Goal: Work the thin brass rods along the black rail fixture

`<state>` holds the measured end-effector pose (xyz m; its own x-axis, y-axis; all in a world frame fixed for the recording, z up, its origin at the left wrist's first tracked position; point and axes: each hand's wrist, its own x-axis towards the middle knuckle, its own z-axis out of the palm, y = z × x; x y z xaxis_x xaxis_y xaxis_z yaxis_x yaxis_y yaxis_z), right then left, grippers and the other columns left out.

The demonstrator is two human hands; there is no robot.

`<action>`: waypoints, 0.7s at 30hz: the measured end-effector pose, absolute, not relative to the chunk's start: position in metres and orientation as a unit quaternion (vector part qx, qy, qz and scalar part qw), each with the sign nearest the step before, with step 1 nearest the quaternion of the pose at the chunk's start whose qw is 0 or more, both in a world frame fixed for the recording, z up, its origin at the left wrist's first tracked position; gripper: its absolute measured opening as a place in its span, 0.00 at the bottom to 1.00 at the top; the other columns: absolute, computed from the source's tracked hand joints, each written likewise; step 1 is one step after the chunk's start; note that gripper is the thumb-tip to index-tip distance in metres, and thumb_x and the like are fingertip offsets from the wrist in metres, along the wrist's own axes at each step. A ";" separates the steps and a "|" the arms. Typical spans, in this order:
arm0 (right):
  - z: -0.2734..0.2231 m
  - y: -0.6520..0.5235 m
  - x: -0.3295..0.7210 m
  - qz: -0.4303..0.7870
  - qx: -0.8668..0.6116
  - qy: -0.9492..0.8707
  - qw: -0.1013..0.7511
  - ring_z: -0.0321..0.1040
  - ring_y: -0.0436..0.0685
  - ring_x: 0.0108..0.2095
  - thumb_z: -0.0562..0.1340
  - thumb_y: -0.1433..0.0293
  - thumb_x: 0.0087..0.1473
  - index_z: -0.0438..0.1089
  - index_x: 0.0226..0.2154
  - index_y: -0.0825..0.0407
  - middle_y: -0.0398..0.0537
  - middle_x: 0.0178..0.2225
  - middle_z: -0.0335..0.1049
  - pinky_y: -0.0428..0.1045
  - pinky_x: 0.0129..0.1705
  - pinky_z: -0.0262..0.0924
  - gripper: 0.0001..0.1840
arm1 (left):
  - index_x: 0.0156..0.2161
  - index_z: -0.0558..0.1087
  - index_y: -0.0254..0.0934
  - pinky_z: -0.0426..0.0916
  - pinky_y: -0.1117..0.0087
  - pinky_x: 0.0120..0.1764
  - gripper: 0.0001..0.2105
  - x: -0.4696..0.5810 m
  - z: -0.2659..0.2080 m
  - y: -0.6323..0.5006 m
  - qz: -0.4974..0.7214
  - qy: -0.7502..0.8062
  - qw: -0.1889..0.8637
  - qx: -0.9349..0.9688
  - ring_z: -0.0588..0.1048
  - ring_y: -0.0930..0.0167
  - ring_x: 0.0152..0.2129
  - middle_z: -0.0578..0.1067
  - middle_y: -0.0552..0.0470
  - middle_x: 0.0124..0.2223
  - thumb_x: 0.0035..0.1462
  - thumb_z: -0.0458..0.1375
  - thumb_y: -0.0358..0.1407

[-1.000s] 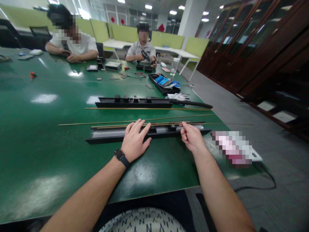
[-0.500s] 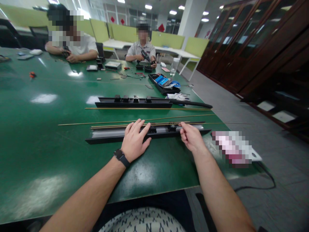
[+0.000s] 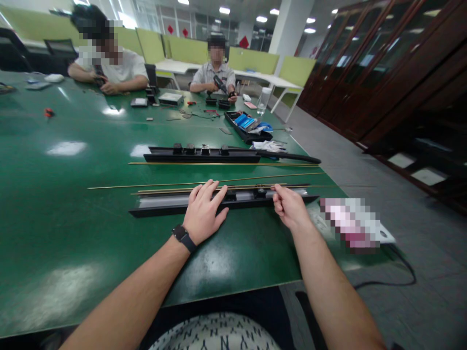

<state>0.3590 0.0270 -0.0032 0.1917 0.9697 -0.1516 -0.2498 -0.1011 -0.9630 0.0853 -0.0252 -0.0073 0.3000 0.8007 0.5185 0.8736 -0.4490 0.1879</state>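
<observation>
In front of me a black rail (image 3: 168, 200) with a pale grey channel lies lengthwise on the green table. My left hand (image 3: 204, 211) rests across it, fingers spread, a dark watch at the wrist. Near the rail's right end my right hand (image 3: 290, 206) pinches a thin brass-coloured rod (image 3: 328, 186) between thumb and forefinger. That rod runs along the rail and sticks out past both ends. Between the hands a small black block (image 3: 260, 191) sits in the channel; another is partly hidden by my left fingers.
Beyond lie two loose brass-coloured rods (image 3: 160, 164) and a second black rail (image 3: 204, 158) with several blocks. Further back are a black tray (image 3: 237, 127) with blue packs, white gloves (image 3: 268, 146) and two people working. A blurred pink-and-white object (image 3: 350, 223) lies right.
The pinched brass-coloured rod has slid slightly left, its left end now further past the rail's channel. Both my hands have stayed nearly in place.
</observation>
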 end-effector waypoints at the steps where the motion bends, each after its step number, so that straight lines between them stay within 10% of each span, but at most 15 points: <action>1: -0.003 0.027 0.359 0.534 -0.517 -0.355 0.567 0.51 0.43 0.10 0.71 0.59 0.52 0.69 0.31 0.53 0.38 0.17 0.65 0.38 0.07 0.40 0.16 | 0.64 0.65 0.39 0.53 0.50 0.65 0.26 0.085 -0.007 -0.025 -0.281 -0.521 0.065 -0.803 0.60 0.56 0.66 0.66 0.39 0.65 0.62 0.57 0.41; 21: 0.000 0.026 0.356 0.530 -0.523 -0.338 0.576 0.51 0.44 0.09 0.69 0.58 0.54 0.67 0.32 0.52 0.38 0.17 0.66 0.39 0.07 0.40 0.16 | 0.65 0.64 0.41 0.53 0.49 0.65 0.26 0.085 -0.008 -0.025 -0.289 -0.521 0.058 -0.801 0.61 0.56 0.66 0.66 0.40 0.65 0.62 0.56 0.40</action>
